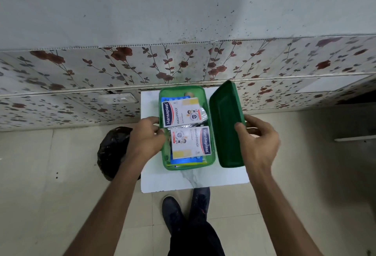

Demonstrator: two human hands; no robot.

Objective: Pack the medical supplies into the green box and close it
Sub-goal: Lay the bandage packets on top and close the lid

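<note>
Shoes (183, 213) and dark trouser legs stand on the tiled floor, just before a small white table (195, 178). Left hand (145, 136) curls over the left wall of the green box (188, 165), fingers gripping its rim. Right hand (257, 138) pinches the right edge of the dark green lid (225, 127), which stands tilted up beside the box, hollow side toward it. Inside the open box lie two Hansaplast plaster packs (184, 113), one behind the other, over silver foil strips (200, 114) and a blue item (183, 161). A black bag (113, 151) sits on the floor left of the table. Beyond runs a floral-patterned wall (122, 64).
</note>
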